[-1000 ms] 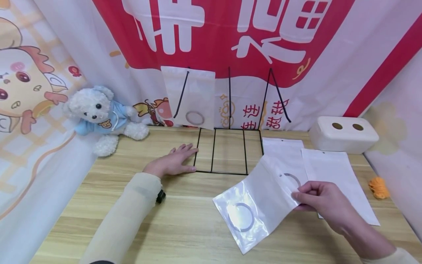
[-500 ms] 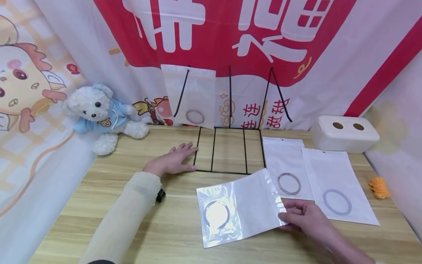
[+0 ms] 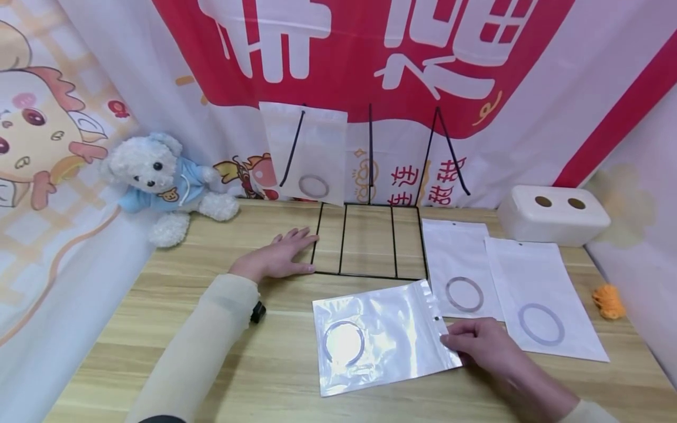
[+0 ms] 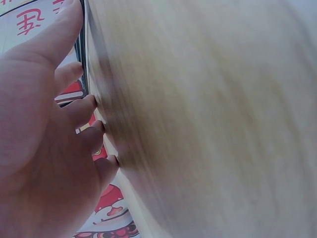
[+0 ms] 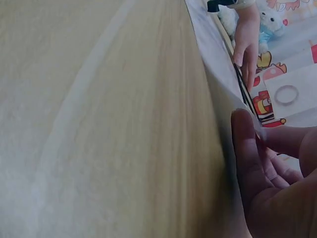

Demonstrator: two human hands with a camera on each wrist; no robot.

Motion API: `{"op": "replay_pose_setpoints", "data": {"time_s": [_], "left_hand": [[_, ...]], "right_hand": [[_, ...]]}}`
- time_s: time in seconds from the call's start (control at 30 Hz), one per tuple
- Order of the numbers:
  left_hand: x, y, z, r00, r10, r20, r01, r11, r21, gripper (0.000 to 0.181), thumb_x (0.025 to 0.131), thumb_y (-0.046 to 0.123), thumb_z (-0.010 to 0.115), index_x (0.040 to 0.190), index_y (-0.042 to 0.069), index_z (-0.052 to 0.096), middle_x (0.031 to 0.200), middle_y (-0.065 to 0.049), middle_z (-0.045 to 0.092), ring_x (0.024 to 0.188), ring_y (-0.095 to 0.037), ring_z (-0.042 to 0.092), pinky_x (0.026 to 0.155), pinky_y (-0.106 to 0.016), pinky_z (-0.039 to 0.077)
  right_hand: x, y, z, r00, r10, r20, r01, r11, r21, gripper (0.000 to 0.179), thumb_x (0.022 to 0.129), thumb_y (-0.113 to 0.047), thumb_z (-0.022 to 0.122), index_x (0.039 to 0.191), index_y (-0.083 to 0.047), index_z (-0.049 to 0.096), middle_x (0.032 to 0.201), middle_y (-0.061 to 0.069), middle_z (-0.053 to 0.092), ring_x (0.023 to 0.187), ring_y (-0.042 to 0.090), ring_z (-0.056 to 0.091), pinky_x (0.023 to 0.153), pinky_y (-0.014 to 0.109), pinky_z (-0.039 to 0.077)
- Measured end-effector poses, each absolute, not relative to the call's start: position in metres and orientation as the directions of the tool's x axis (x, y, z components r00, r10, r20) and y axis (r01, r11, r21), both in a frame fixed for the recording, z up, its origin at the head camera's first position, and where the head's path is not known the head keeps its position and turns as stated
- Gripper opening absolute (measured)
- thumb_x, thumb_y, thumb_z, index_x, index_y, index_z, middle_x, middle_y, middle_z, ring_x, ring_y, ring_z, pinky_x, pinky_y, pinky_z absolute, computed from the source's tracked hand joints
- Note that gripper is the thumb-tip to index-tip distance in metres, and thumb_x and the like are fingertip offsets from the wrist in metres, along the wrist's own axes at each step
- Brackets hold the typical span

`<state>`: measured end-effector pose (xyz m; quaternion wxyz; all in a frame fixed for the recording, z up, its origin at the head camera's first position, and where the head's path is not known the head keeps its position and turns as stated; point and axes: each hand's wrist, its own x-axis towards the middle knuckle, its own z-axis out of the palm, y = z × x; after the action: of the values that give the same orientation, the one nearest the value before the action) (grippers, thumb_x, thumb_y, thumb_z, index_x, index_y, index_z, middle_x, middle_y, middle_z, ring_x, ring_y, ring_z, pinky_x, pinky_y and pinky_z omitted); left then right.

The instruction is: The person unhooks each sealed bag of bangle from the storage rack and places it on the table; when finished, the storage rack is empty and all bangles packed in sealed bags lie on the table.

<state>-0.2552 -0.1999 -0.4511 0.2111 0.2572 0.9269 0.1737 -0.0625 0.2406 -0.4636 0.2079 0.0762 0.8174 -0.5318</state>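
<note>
In the head view my right hand (image 3: 483,346) pinches the holed end of a glossy white zip bag (image 3: 386,335) between thumb and fingers. A ring (image 3: 361,346) shows through the bag's left part. My left hand (image 3: 277,257) lies with fingers spread on the table, thumb and fingertips at the left side of a black wire rack (image 3: 367,275). From the rack's upright part a similar bag (image 3: 307,153) hangs on the left hook (image 3: 292,150). The left wrist view shows the left hand's (image 4: 54,124) fingertips down on the wood. In the right wrist view thumb and finger meet at the bag's edge.
Two more white bags with rings, a nearer-rack one (image 3: 462,264) and an outer one (image 3: 545,299), lie on the right of the table. Behind them stands a white box with two holes (image 3: 552,215). An orange yarn bundle (image 3: 609,301) and a plush bear (image 3: 164,188) flank the table.
My right hand has brought the bag left and down, from over the two other bags to flat near the table in front of the rack. The left hand stays put.
</note>
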Motion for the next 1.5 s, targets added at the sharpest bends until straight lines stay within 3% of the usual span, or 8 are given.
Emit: {"op": "replay_pose_setpoints", "data": {"time_s": [0.43, 0.7, 0.97, 1.5], "left_hand": [[-0.255, -0.199, -0.448, -0.776, 0.556, -0.299, 0.403, 0.801, 0.444, 0.087, 0.106, 0.050, 0.065, 0.174, 0.020, 0.021, 0.183, -0.016, 0.005, 0.169, -0.044, -0.001, 0.136, -0.067, -0.001], [-0.256, -0.199, -0.450, -0.776, 0.551, -0.308, 0.397, 0.805, 0.441, 0.088, 0.106, 0.052, 0.065, 0.175, 0.022, 0.020, 0.183, -0.015, 0.004, 0.170, -0.042, -0.002, 0.136, -0.066, -0.002], [-0.257, -0.200, -0.450, -0.777, 0.545, -0.316, 0.390, 0.810, 0.438, 0.088, 0.105, 0.055, 0.065, 0.175, 0.023, 0.020, 0.184, -0.013, 0.003, 0.170, -0.040, -0.003, 0.137, -0.064, -0.002], [-0.255, -0.199, -0.450, -0.779, 0.539, -0.321, 0.382, 0.813, 0.439, 0.088, 0.106, 0.053, 0.065, 0.175, 0.023, 0.020, 0.184, -0.013, 0.002, 0.170, -0.042, -0.003, 0.137, -0.065, -0.003]], "right_hand": [[-0.061, 0.224, -0.474, -0.885, -0.014, -0.465, 0.438, 0.308, -0.845, 0.018, 0.096, -0.006, 0.078, 0.106, 0.008, 0.073, 0.080, 0.000, 0.075, 0.068, 0.011, 0.068, 0.059, 0.024, 0.059], [-0.058, 0.220, -0.475, -0.844, -0.168, -0.510, 0.470, 0.229, -0.853, 0.021, 0.099, -0.010, 0.076, 0.107, 0.009, 0.070, 0.085, 0.002, 0.074, 0.073, 0.011, 0.072, 0.067, 0.027, 0.066], [-0.073, 0.227, -0.465, -0.863, -0.202, -0.463, 0.400, 0.285, -0.871, 0.025, 0.098, -0.007, 0.076, 0.112, 0.014, 0.070, 0.088, 0.009, 0.080, 0.075, 0.018, 0.077, 0.071, 0.038, 0.070], [-0.083, 0.229, -0.466, -0.874, -0.225, -0.431, 0.347, 0.333, -0.877, 0.018, 0.098, -0.004, 0.076, 0.104, 0.012, 0.071, 0.078, 0.009, 0.078, 0.068, 0.017, 0.077, 0.067, 0.037, 0.070]]}}
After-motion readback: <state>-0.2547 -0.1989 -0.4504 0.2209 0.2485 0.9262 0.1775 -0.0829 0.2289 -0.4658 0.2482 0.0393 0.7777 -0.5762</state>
